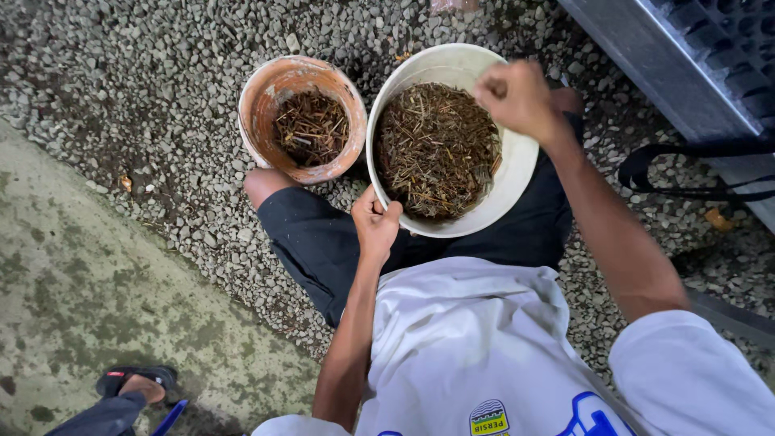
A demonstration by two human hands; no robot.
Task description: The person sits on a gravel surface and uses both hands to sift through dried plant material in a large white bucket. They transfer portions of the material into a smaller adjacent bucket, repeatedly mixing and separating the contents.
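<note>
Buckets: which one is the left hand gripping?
The white bucket, on the person's lap; left hand grips its near rim. The orange bucket stands untouched on gravel.

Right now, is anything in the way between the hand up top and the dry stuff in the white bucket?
Nothing visible. The right hand hangs closed over the far rim of the white bucket, right above the dry twigs inside. The left hand grips the near rim, off to the side, not between them.
</note>
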